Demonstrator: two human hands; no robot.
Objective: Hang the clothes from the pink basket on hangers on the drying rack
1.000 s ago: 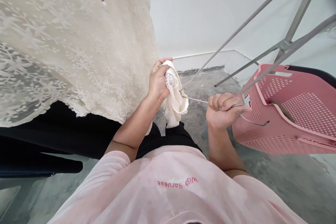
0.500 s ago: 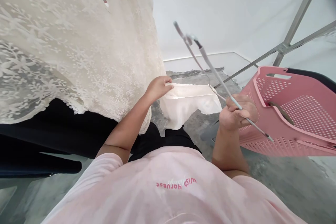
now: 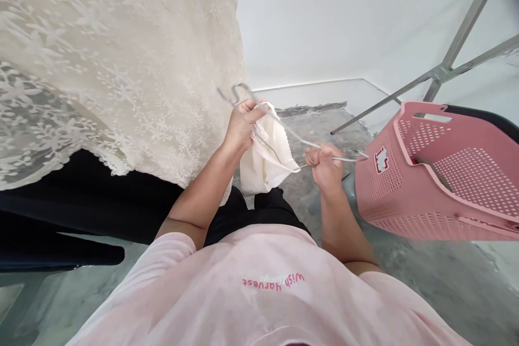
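Note:
In front of my waist hangs a small cream-white garment (image 3: 252, 173) with a gathered, elastic-looking edge. The fingers of my left hand (image 3: 241, 128) are closed on its upper edge. My right hand (image 3: 327, 167) grips a thin grey clothes hanger (image 3: 295, 135), and the hanger's hook end lies over my left hand. One wire of the hanger runs across the opening of the garment, whose right corner is stretched toward my right hand. Whether that wire is inside the cloth all along I cannot tell.
A large cream lace cloth (image 3: 174, 75) hangs on the left, with dark clothes (image 3: 101, 203) beneath it. To the right stands a pink perforated basket (image 3: 425, 200), with something dark inside. Behind it are a metal frame (image 3: 440, 73) and a white wall (image 3: 308, 21).
My right hand has moved left, swinging the hanger down and leftward, so its hook end reaches my left hand. The garment, earlier stretched wide, is now bunched closer to my left hand.

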